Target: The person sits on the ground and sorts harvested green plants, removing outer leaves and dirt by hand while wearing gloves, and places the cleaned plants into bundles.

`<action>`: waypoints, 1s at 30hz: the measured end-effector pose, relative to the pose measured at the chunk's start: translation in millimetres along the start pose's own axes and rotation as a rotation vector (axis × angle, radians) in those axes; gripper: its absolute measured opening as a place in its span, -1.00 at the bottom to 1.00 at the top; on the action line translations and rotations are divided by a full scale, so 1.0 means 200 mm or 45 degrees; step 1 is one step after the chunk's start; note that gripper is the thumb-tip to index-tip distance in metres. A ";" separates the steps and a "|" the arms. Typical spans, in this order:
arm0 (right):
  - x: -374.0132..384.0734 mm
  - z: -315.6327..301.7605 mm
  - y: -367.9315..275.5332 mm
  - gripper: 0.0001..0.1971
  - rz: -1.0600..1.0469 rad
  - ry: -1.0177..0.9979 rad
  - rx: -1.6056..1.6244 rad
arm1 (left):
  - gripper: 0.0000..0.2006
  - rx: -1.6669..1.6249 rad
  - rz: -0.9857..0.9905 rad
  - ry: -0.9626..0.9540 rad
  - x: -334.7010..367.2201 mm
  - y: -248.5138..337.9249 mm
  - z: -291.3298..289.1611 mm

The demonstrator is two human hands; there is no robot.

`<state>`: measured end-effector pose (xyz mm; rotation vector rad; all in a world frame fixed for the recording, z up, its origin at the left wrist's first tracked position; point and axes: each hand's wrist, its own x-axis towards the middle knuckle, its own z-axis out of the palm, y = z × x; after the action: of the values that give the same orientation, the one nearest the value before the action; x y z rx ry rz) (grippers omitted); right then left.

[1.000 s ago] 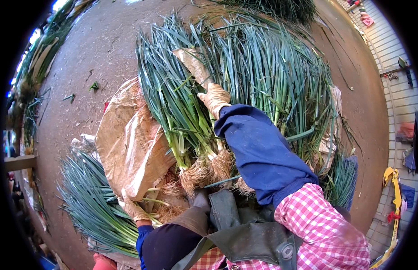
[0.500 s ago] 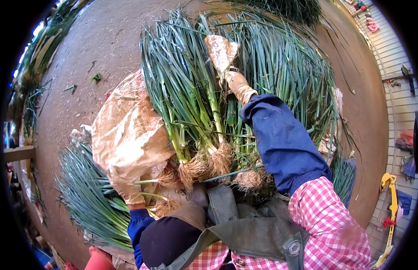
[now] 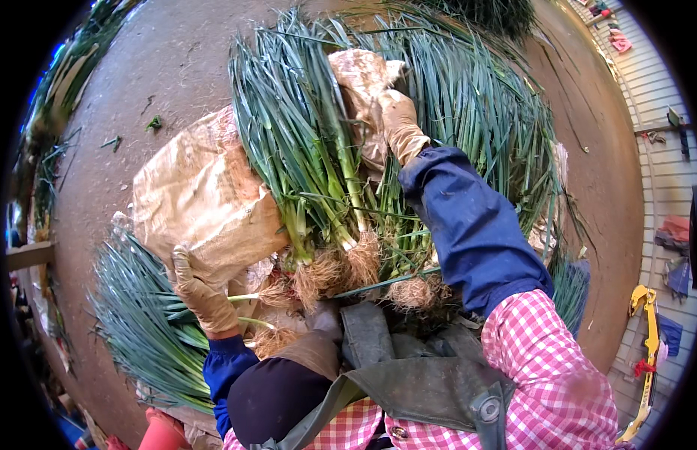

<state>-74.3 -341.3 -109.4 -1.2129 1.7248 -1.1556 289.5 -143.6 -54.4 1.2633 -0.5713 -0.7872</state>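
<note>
A bundle of long green onions [image 3: 303,150] lies with leaves pointing away and rooty white ends toward me. A tan woven plastic sheet [image 3: 209,191] shows on both sides of it and seems to pass underneath. My left hand [image 3: 197,294], in a tan glove, is closed on the sheet's near left edge. To the bundle's right, my gloved right hand [image 3: 399,124] grips the sheet's raised far part, crumpled between the bundle and the larger onion pile [image 3: 476,105]. Some fingertips of both hands are hidden.
More green onions [image 3: 142,311] lie at the left, and a few loose stalks with roots [image 3: 275,292] rest by my knees. A red bucket-like thing [image 3: 164,431] stands at lower left. Brown floor [image 3: 176,60] stretches beyond; a yellow curved tool [image 3: 648,337] is at far right.
My left hand has moved slightly left and away from me, spreading the sheet outward. My right hand has shifted a little toward the far left, and more sheet shows beside the bundle.
</note>
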 end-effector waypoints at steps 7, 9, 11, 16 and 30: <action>-0.13 -0.23 -0.31 -0.80 0.034 0.014 0.675 | -0.57 -0.260 0.054 -0.188 -0.04 0.35 0.35; -0.17 -0.31 -0.37 -0.81 -0.003 0.052 0.752 | -0.55 -0.350 0.045 -0.208 -0.03 0.42 0.46; -0.21 -0.42 -0.45 -0.77 -0.176 0.065 0.401 | -0.48 -0.133 0.319 -0.224 -0.05 0.46 0.52; -0.27 -0.44 -0.61 -0.77 -0.295 0.186 0.897 | -0.34 0.593 1.359 -0.237 -0.01 0.57 0.55; -0.17 -1.55 0.20 -0.35 0.344 0.461 0.414 | -0.58 0.222 1.824 -1.029 0.01 0.70 1.42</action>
<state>-357.0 -222.6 -39.3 -0.5807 1.7990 -1.4792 104.2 -303.2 144.9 0.3477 -1.9159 0.0522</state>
